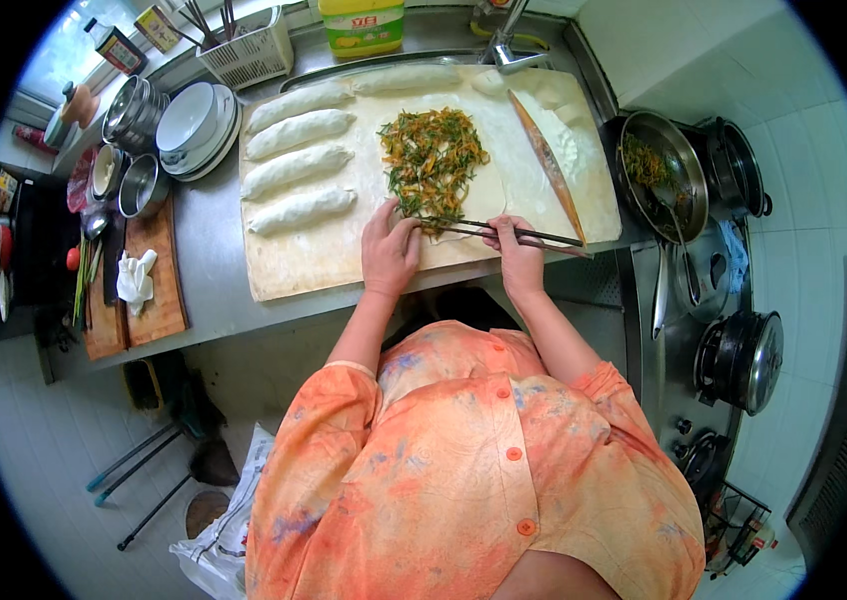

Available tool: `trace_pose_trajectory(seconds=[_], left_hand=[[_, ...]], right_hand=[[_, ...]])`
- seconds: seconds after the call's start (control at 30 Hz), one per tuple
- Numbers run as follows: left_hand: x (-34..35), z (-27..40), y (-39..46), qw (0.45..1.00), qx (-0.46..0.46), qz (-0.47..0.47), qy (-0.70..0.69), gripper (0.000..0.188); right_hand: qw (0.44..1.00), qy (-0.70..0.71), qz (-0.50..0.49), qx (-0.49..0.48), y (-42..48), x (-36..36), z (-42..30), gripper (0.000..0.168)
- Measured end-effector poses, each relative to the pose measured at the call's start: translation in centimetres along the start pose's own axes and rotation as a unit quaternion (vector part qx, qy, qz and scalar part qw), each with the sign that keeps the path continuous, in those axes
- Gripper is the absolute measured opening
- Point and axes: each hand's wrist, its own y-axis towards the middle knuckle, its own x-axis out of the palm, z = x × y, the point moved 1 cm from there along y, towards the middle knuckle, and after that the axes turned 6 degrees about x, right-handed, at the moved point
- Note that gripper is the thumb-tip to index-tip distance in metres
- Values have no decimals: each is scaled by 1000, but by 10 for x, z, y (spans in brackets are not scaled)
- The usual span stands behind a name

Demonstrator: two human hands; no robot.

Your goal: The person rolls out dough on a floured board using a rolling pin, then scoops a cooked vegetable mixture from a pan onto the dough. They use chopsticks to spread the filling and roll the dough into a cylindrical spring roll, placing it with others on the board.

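Observation:
A thin sheet of dough (pixel 492 191) lies on a floured wooden board (pixel 296 266), mostly covered by shredded orange and green vegetable filling (pixel 435 161). My right hand (pixel 519 251) grips a pair of dark chopsticks (pixel 543 236), whose tips reach the near edge of the filling. At the sheet's near left corner is my left hand (pixel 392 244), its fingers at the dough edge and close to the chopstick tips; whether it pinches the dough is not plain. Several filled dough rolls (pixel 300 174) lie along the board's left and far sides. A tapered wooden rolling pin (pixel 543 161) rests at right beside loose flour (pixel 570 146).
A frying pan (pixel 675 161) with more filling and a spoon stands right of the board, near pots (pixel 738 360). Stacked plates and bowls (pixel 191 120), a metal bowl (pixel 144 184) and a cutting board (pixel 157 300) with a white cloth are left. The faucet (pixel 506 49) is behind.

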Motion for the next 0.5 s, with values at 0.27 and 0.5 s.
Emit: trace_pose_trajectory(seconds=[0.27,0.5], left_hand=[[2,-1,1,1000,-2,-3,-7,12],[2,2,1,1000,-16,-14,7,15]], right_hand=[[1000,4,-11,0,5,-3,6,25],[1000,13,-18,3,21,-17,-8,28]])
